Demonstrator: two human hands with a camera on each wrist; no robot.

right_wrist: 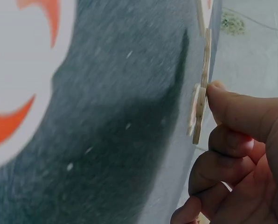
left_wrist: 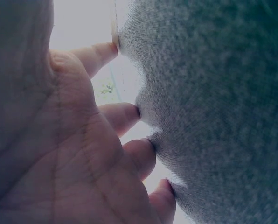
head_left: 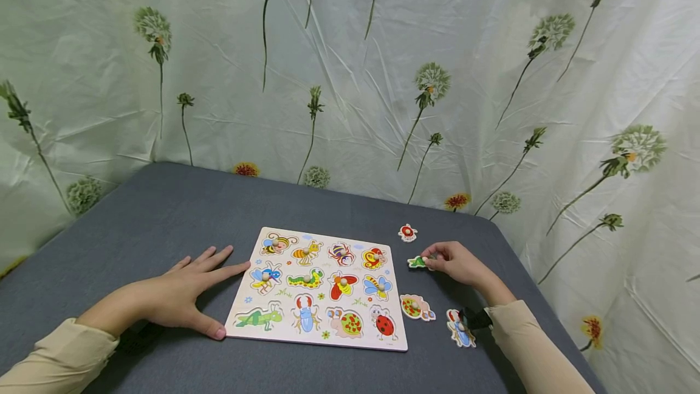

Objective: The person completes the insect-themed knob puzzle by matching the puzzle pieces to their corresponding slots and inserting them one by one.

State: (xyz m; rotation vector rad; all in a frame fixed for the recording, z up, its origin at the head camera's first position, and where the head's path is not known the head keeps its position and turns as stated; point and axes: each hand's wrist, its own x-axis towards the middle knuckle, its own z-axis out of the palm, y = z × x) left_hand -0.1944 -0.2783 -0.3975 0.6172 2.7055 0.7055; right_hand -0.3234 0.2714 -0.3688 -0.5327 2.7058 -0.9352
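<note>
the right hand (head_left: 451, 260) has a narrow grip, pinching the green piece (head_left: 417, 262) between the puzzle board (head_left: 290, 334) and the right edge of the counter (head_left: 191, 211). the left hand (head_left: 183, 297) has a wide grip, fingers spread, thumb and forefinger touching the board's left side. the red piece (head_left: 407, 233) lies toward the counter's far right corner; the snail piece (head_left: 417, 307) is just beside the board, the blue beetle piece (head_left: 460, 331) nearer the counter's right edge.

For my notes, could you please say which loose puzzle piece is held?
The green piece, pinched by the right hand; three others lie on the table.
</note>
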